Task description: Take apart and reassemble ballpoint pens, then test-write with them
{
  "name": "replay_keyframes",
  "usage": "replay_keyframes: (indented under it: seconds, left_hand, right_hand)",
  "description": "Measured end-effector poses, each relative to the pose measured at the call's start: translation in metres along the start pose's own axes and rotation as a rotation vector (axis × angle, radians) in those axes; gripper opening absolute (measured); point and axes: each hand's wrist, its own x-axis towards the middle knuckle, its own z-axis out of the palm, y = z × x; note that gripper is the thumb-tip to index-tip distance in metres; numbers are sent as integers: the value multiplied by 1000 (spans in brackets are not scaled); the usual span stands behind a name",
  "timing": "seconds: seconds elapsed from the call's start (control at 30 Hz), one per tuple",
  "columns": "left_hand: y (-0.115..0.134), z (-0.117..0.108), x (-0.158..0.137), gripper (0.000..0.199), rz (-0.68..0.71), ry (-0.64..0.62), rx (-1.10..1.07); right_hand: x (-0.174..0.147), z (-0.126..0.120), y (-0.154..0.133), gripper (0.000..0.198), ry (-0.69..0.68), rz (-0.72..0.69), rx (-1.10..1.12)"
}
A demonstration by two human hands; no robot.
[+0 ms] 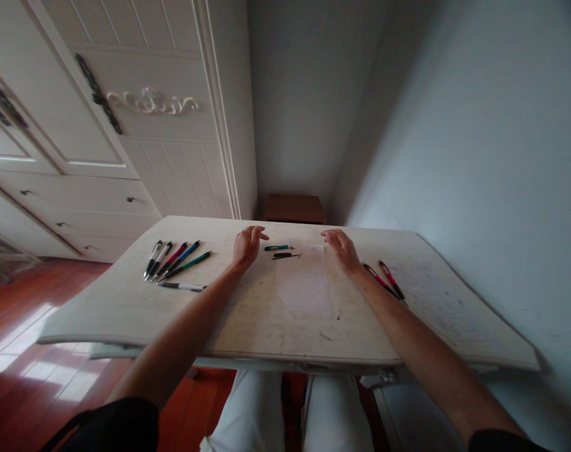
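My left hand is over the far part of the table, its fingers loosely bent and nothing seen in them. Opposite it, my right hand is likewise open and holds nothing I can see. Between the hands lie a green pen barrel, a short black pen part and a thin dark refill-like piece. Below them is a sheet of lined paper. By my right forearm are two red-and-black pens. A white-and-black pen lies beside my left forearm.
Several pens, including a green pen and a blue pen, lie fanned out on the left of the white table. Scribbles mark its right side. A white wardrobe stands at the left, a brown cabinet behind, a wall at right.
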Motion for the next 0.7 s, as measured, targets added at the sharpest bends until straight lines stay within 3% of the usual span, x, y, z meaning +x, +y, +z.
replay_keyframes:
  seconds: [0.17, 0.33, 0.5, 0.7]
  left_hand:
    - [-6, 9, -4, 45, 257, -245, 68]
    - [-4, 12, -9, 50, 363, -392, 142]
    - [0, 12, -8, 18, 364, -433, 192]
    - [-6, 17, -6, 11, 368, -407, 122]
  right_hand:
    - [0, 3, 2, 34, -98, -140, -59]
    - [-1, 1, 0, 19, -126, -194, -148]
    - [-2, 3, 5, 20, -117, -137, -187]
    - [-9, 15, 7, 39, -160, -141, -169]
